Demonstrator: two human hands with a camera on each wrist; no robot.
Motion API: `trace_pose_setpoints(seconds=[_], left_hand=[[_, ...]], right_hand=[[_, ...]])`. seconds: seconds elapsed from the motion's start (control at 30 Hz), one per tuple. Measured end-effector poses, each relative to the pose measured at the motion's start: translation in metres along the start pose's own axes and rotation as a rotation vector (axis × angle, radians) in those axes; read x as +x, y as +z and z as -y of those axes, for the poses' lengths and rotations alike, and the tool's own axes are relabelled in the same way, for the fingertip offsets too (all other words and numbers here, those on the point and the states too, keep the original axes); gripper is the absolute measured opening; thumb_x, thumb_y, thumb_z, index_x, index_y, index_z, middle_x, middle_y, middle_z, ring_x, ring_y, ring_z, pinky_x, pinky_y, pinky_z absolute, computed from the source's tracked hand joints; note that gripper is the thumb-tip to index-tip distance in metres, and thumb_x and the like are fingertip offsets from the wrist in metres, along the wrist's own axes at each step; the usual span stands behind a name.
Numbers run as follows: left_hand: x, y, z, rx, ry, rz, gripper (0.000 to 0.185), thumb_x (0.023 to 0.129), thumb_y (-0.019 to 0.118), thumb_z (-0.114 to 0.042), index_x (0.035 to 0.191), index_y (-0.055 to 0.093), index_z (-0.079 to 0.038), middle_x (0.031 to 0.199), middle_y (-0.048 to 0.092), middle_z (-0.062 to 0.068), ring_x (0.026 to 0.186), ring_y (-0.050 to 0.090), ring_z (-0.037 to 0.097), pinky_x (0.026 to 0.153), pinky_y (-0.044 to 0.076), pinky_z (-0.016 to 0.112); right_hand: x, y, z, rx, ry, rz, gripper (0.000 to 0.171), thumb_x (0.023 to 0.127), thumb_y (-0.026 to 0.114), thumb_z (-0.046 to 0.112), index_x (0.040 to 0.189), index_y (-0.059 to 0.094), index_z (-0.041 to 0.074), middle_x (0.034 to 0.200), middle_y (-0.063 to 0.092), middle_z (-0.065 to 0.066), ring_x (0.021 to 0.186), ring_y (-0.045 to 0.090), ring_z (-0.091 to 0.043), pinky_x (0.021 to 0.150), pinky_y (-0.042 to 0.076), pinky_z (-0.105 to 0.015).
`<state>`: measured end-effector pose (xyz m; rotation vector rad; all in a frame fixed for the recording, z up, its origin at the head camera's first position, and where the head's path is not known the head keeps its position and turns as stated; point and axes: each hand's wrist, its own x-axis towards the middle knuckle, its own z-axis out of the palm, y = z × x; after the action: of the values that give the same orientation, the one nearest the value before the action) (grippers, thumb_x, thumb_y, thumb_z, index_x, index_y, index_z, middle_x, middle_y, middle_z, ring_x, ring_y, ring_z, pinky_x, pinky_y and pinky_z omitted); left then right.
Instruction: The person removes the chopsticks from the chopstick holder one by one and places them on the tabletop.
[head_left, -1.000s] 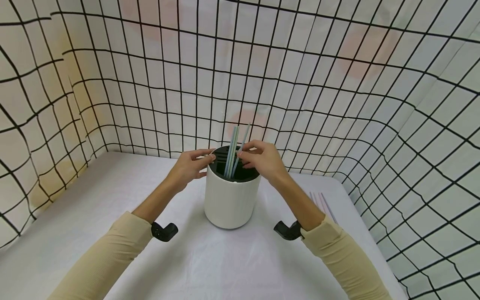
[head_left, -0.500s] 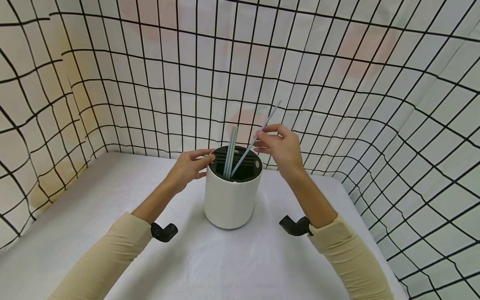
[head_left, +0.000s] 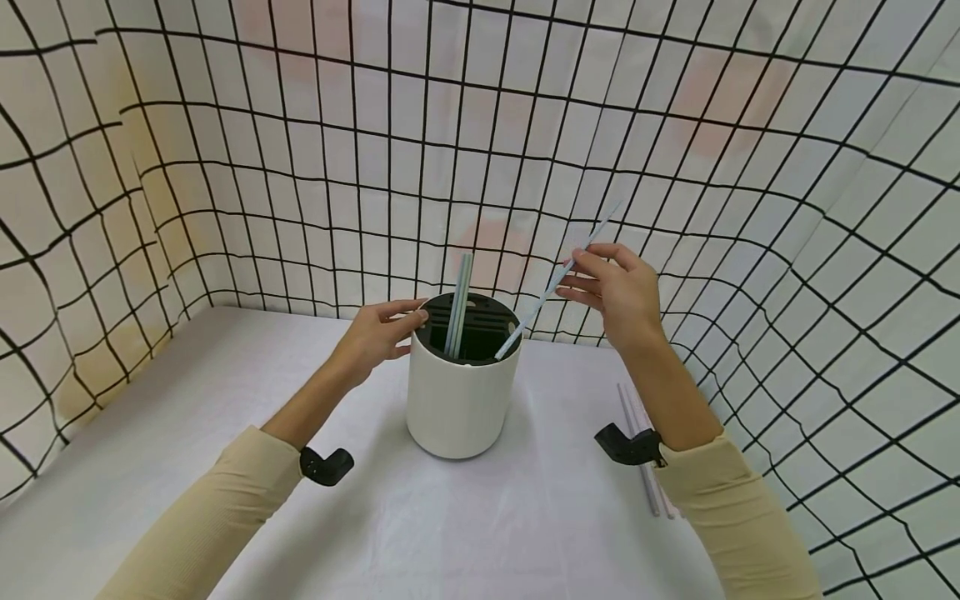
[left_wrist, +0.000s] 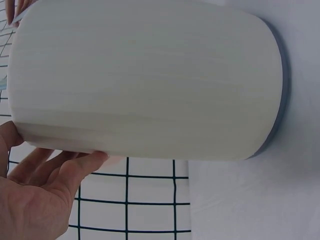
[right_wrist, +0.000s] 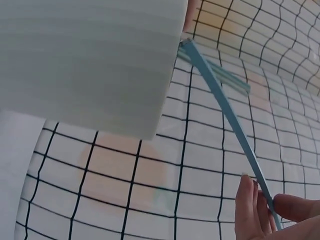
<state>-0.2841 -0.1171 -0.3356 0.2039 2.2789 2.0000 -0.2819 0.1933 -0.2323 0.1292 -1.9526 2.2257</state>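
Note:
A white round holder (head_left: 459, 408) with a black slotted top (head_left: 487, 312) stands upright on the table. My left hand (head_left: 378, 333) grips its left side at the rim, thumb at the top edge and fingers along the outer wall. Between thumb and fingertips, my right hand (head_left: 622, 292) pinches a thin light-blue straw (right_wrist: 227, 112) up and right of the holder. The straw slants, its lower end at the holder's right rim; whether it touches the rim I cannot tell. Several blue and green straws (head_left: 458, 308) stand together in the holder's left part.
A few pale pink and lilac straws (head_left: 648, 483) lie on the white-covered table (head_left: 450, 533) at the right, partly hidden by the right forearm. A black wire grid (head_left: 360, 179) encloses the back and sides. Each wrist carries a black camera mount (head_left: 327, 467).
My right hand has drawn one blue straw up and to the right, away from the others in the holder. The left hand has stayed on the holder.

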Motion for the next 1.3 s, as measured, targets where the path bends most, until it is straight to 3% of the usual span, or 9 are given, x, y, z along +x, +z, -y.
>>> trace_pose_setpoints(seconds=[0.23, 0.57, 0.87, 1.03, 1.3], left_hand=[[-0.001, -0.001, 0.0, -0.001, 0.0, -0.004, 0.047, 0.102, 0.064, -0.032, 0.146, 0.056, -0.016, 0.143, 0.058, 0.012, 0.133, 0.058, 0.025, 0.103, 0.057, 0.043], [-0.001, -0.001, 0.0, 0.005, -0.006, -0.005, 0.048, 0.102, 0.063, -0.032, 0.147, 0.055, -0.016, 0.145, 0.057, 0.012, 0.134, 0.056, 0.026, 0.103, 0.057, 0.043], [-0.001, 0.001, -0.001, 0.015, -0.01, -0.002, 0.048, 0.103, 0.062, -0.033, 0.147, 0.055, -0.017, 0.147, 0.056, 0.011, 0.136, 0.055, 0.026, 0.104, 0.056, 0.043], [-0.001, 0.0, -0.001, 0.017, -0.009, -0.005, 0.048, 0.103, 0.062, -0.032, 0.147, 0.055, -0.016, 0.147, 0.056, 0.012, 0.136, 0.055, 0.026, 0.104, 0.056, 0.044], [-0.001, 0.001, -0.002, 0.016, -0.005, -0.005, 0.048, 0.103, 0.062, -0.032, 0.147, 0.055, -0.016, 0.148, 0.055, 0.012, 0.136, 0.055, 0.026, 0.104, 0.056, 0.044]], right_hand=[[0.005, -0.021, -0.007, -0.011, 0.038, 0.002, 0.028, 0.096, 0.071, 0.012, 0.119, 0.06, 0.0, 0.094, 0.073, -0.004, 0.078, 0.076, -0.019, 0.08, 0.066, -0.036], [0.008, -0.056, -0.027, -0.131, 0.15, 0.033, 0.028, 0.096, 0.071, 0.013, 0.119, 0.059, 0.001, 0.093, 0.075, -0.001, 0.079, 0.075, -0.015, 0.079, 0.065, -0.032], [0.011, -0.091, -0.061, -0.325, 0.229, 0.111, 0.042, 0.1, 0.068, 0.019, 0.131, 0.054, -0.006, 0.088, 0.074, 0.006, 0.079, 0.076, -0.014, 0.082, 0.065, -0.033], [0.012, -0.11, -0.082, -0.43, 0.266, 0.12, 0.047, 0.1, 0.067, 0.02, 0.135, 0.054, -0.008, 0.094, 0.076, 0.002, 0.079, 0.076, -0.015, 0.08, 0.065, -0.033], [0.013, -0.145, -0.112, -0.454, 0.377, 0.148, 0.051, 0.098, 0.069, 0.019, 0.136, 0.052, -0.01, 0.093, 0.075, 0.002, 0.078, 0.075, -0.014, 0.078, 0.066, -0.034]])
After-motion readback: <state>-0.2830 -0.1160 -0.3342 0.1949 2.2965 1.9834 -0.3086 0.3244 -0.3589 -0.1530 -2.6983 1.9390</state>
